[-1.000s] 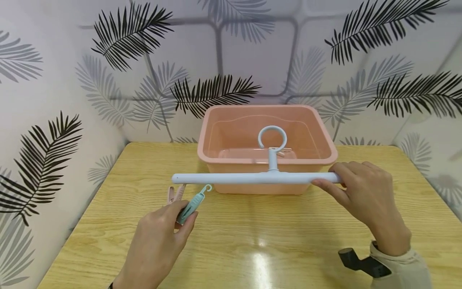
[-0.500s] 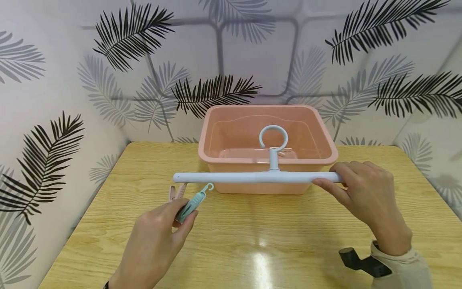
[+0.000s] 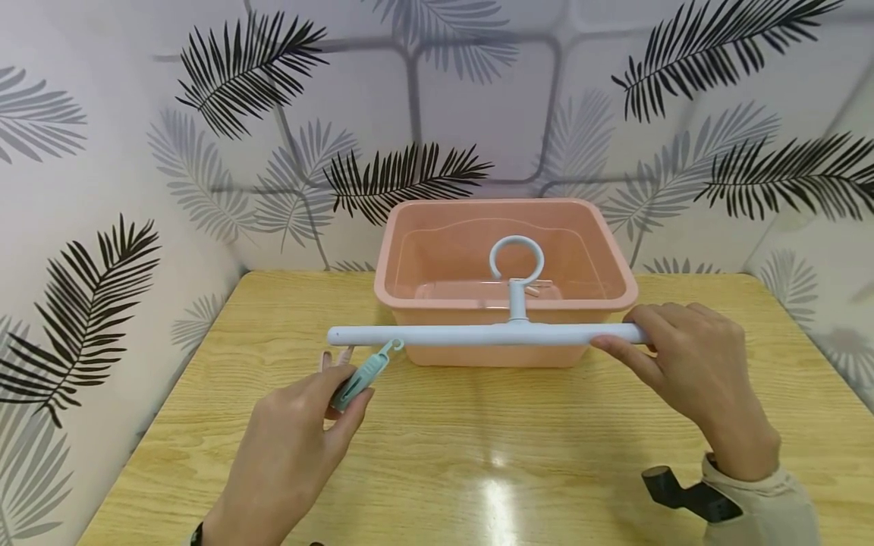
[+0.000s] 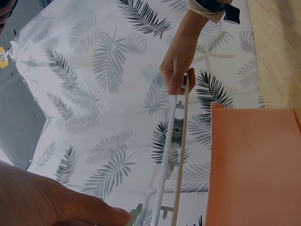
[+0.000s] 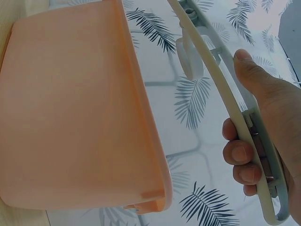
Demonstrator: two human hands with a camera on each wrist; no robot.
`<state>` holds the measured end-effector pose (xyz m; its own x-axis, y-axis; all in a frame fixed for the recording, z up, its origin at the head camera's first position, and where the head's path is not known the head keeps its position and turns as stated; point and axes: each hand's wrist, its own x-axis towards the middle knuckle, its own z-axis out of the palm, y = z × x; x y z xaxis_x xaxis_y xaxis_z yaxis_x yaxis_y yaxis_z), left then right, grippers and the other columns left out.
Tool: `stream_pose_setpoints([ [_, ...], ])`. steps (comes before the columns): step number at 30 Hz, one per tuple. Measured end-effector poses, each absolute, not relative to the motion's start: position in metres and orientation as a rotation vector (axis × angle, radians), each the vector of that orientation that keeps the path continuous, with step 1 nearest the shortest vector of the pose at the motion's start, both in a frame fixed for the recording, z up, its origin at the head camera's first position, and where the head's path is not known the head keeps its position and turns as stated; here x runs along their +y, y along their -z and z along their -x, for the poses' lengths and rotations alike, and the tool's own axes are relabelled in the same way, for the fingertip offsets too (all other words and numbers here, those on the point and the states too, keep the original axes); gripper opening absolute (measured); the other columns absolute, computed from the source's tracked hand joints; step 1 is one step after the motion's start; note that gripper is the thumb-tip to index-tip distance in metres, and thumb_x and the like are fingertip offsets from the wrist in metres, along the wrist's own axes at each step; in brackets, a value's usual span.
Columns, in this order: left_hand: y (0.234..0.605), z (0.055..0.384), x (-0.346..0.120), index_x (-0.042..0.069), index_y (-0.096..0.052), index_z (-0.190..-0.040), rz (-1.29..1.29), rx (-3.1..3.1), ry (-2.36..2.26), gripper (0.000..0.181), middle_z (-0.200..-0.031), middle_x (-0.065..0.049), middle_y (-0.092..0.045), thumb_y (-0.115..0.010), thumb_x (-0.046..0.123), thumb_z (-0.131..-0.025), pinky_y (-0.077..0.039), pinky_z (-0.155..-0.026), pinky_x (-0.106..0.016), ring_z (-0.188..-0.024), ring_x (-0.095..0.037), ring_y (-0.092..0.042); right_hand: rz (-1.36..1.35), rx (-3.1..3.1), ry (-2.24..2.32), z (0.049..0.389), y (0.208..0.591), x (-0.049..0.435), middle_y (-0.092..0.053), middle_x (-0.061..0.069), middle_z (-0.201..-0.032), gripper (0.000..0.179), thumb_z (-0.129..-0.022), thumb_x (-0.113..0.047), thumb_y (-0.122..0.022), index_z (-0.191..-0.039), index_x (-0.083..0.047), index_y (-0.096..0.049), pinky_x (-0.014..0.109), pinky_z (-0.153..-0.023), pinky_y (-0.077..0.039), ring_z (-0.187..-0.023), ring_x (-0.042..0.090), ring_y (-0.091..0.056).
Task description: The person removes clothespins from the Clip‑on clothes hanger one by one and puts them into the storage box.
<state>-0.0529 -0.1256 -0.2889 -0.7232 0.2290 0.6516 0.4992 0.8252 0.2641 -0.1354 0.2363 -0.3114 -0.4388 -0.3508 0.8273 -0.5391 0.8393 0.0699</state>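
Observation:
A pale blue clothes hanger (image 3: 464,335) with a round hook extends sideways in front of the tub. Its right end is gripped by my right hand (image 3: 690,356), thumb along the near side; in the right wrist view the fingers curl round its frame (image 5: 221,84). My left hand (image 3: 293,440) pinches a mint-green clothes peg (image 3: 364,379) between thumb and fingers. The peg's small hook points up and overlaps the hanger's lower edge near its left end. Just beyond the left fingers, a pale pink peg (image 3: 326,359) shows partly, its lower part hidden by the hand.
Behind the hanger, a pink plastic tub (image 3: 505,305) stands on the wooden table (image 3: 437,455), with a few small pale pieces (image 3: 539,290) on its floor. A leaf-patterned sheet (image 3: 478,106) rises behind the table and along its sides.
My left hand has raised the green peg slightly, so its hook now reaches the hanger's lower edge. The right hand and hanger have stayed almost still.

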Motion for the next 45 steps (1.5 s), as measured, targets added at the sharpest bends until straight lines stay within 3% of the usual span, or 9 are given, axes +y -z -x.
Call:
stream_pose_setpoints([
  [13,0.279,0.055,-0.125,0.004,-0.069,-0.097,0.538,-2.411,0.546,0.024,-0.081,-0.004,-0.071,-0.080,0.003,-0.076,-0.053,-0.055,-0.027,-0.064,-0.013,-0.067,-0.647,-2.068,-0.260,0.136,0.312,0.236,-0.036,-0.006,-0.049,0.069,-0.089,-0.074,-0.035,-0.064,-0.012,-0.055,0.026,-0.039,-0.018,-0.042,0.007,-0.023],
  [19,0.268,0.059,-0.127,0.004,-0.067,-0.092,0.576,-2.390,0.508,0.020,-0.076,-0.003,-0.068,-0.079,0.002,-0.077,-0.052,-0.053,-0.028,-0.062,-0.015,-0.066,-0.659,-2.073,-0.251,0.136,0.312,0.235,-0.037,-0.005,-0.049,0.070,-0.089,-0.073,-0.035,-0.065,-0.011,-0.056,0.026,-0.040,-0.019,-0.042,0.008,-0.024],
  [28,0.254,0.071,-0.123,0.005,-0.064,-0.085,0.646,-2.407,0.445,0.012,-0.067,0.000,-0.058,-0.076,0.004,-0.081,-0.042,-0.047,-0.026,-0.052,-0.007,-0.045,-0.668,-2.074,-0.236,0.135,0.312,0.235,-0.037,-0.005,-0.049,0.069,-0.089,-0.073,-0.034,-0.066,-0.011,-0.055,0.026,-0.040,-0.019,-0.042,0.008,-0.025],
  [38,0.245,0.076,-0.122,0.005,-0.063,-0.084,0.651,-2.455,0.423,0.011,-0.063,0.002,-0.049,-0.074,0.007,-0.085,-0.035,-0.045,-0.025,-0.051,-0.008,-0.037,-0.667,-2.059,-0.240,0.136,0.313,0.235,-0.036,-0.005,-0.049,0.068,-0.089,-0.073,-0.034,-0.065,-0.012,-0.053,0.027,-0.040,-0.019,-0.042,0.009,-0.025],
  [45,0.239,0.081,-0.122,0.002,-0.064,-0.086,0.643,-2.489,0.425,0.009,-0.064,-0.001,-0.053,-0.072,0.006,-0.086,-0.036,-0.046,-0.026,-0.051,-0.010,-0.040,-0.671,-2.056,-0.244,0.135,0.311,0.235,-0.036,-0.006,-0.050,0.069,-0.089,-0.073,-0.034,-0.065,-0.012,-0.054,0.026,-0.040,-0.018,-0.042,0.008,-0.025],
])
